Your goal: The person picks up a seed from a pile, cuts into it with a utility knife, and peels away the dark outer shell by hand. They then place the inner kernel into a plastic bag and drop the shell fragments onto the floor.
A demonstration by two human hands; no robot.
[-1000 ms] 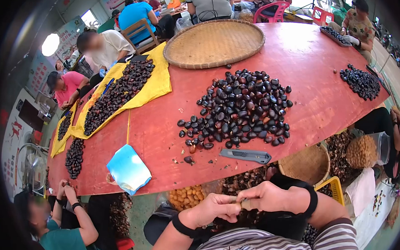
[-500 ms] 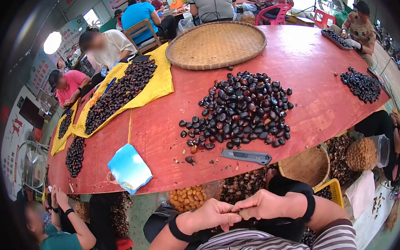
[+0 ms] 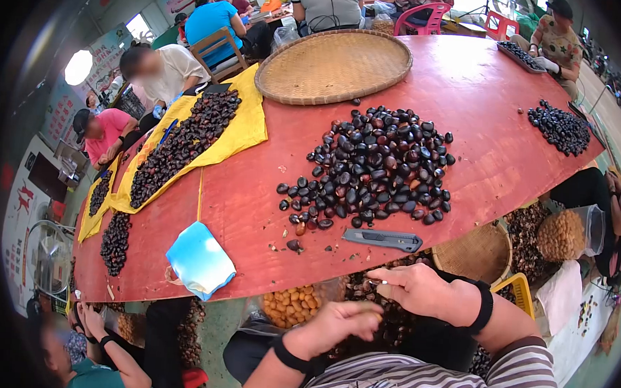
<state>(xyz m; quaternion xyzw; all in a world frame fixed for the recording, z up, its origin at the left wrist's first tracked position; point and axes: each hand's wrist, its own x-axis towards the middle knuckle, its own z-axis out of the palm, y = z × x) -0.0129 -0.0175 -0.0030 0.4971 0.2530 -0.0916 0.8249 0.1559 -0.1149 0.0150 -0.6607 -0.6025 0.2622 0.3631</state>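
My left hand (image 3: 335, 327) is low over my lap, its fingers curled together and smeared by motion, with a small yellowish spot at the fingertips. To its right, my right hand (image 3: 421, 292) is closed in a pinch on a small pale piece (image 3: 384, 283); I cannot tell its kind. The two hands are apart. Beyond them, a grey utility knife (image 3: 382, 240) lies near the table's edge. A heap of glossy dark nuts (image 3: 382, 170) sits behind the knife. Below the edge, beside my left hand, is a clear bag of yellow-orange kernels (image 3: 290, 307).
The red table (image 3: 254, 191) holds a round woven tray (image 3: 335, 65), a blue-white face mask (image 3: 202, 260) and dark nuts on yellow cloth (image 3: 254, 124). Under the edge are a basket (image 3: 472, 252), a yellow crate (image 3: 523, 296) and discarded shells (image 3: 362, 284). Several people sit around.
My hands, together before, have separated. My left hand has drawn slightly down and left. My right hand has risen a little and still pinches a small piece.
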